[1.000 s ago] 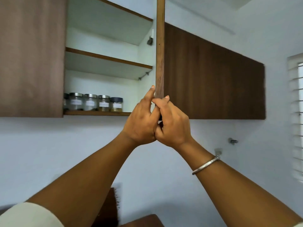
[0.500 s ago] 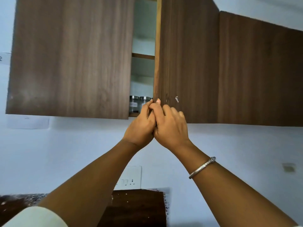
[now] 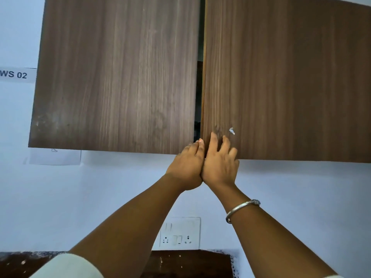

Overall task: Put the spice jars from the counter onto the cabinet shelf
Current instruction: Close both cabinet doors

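Note:
The spice jars are hidden behind the two brown cabinet doors, which stand almost closed with a narrow dark gap between them. My right hand [image 3: 219, 159] presses with spread fingers on the lower left corner of the right door [image 3: 281, 77]. Beside it, my left hand [image 3: 186, 165] touches the bottom corner of the left door [image 3: 116, 77] at the gap, fingers pointing up. The two hands touch each other.
A white wall runs below the cabinet, with a switch and socket plate [image 3: 179, 233] between my forearms. A dark speckled counter [image 3: 190, 263] lies at the bottom. A paper label reading WS 02 [image 3: 14, 74] hangs on the wall at the left.
The right door has swung from wide open to almost closed, covering the shelf and jars. Both hands followed its lower edge, and my right fingers now spread flat on the door.

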`<control>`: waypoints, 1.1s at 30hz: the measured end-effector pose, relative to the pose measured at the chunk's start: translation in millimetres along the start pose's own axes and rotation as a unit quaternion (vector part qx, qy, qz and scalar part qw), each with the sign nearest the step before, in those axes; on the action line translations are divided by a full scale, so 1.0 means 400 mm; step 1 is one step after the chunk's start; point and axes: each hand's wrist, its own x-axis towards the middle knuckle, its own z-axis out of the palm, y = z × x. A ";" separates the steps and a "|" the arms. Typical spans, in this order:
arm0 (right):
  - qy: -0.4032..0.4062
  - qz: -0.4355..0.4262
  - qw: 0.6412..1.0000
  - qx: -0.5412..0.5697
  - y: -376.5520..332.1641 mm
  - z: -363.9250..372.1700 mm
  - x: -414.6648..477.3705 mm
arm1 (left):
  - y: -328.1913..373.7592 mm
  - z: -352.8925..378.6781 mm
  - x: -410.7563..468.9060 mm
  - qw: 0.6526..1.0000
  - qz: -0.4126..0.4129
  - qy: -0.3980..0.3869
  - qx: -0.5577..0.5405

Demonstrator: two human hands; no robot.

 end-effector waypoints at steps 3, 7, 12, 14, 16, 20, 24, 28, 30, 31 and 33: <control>-0.023 -0.008 1.000 -0.014 -0.022 0.042 0.022 | -0.046 0.009 0.014 0.999 -0.012 -0.032 0.038; -0.038 -0.045 0.998 -0.029 -0.024 0.075 0.037 | -0.081 0.036 0.029 0.994 -0.013 -0.037 0.099; -0.068 -0.077 0.994 -0.029 -0.006 0.109 0.046 | -0.092 0.082 0.043 0.988 -0.024 -0.008 0.155; -0.081 -0.095 0.991 -0.041 0.000 0.120 0.048 | -0.092 0.094 0.043 0.986 -0.027 -0.010 0.166; -0.089 -0.113 0.988 -0.054 0.006 0.133 0.046 | -0.095 0.104 0.044 0.984 -0.034 -0.016 0.175; -0.080 -0.130 0.987 -0.049 0.020 0.170 0.043 | -0.097 0.132 0.043 0.980 -0.040 -0.003 0.194; -0.079 -0.126 0.988 -0.029 0.027 0.208 0.047 | -0.110 0.154 0.045 0.980 -0.026 0.036 0.194; -0.029 -0.095 0.995 0.025 0.022 0.262 0.052 | -0.123 0.176 0.052 0.977 -0.007 0.075 0.202; -0.037 -0.089 0.995 0.034 0.020 0.262 0.057 | -0.125 0.180 0.052 0.977 -0.001 0.084 0.198; -0.050 -0.097 0.994 0.032 0.023 0.257 0.057 | -0.123 0.179 0.051 0.976 -0.002 0.083 0.201; -0.109 -0.105 0.988 0.013 0.026 0.235 0.060 | -0.119 0.170 0.048 0.977 -0.011 0.067 0.202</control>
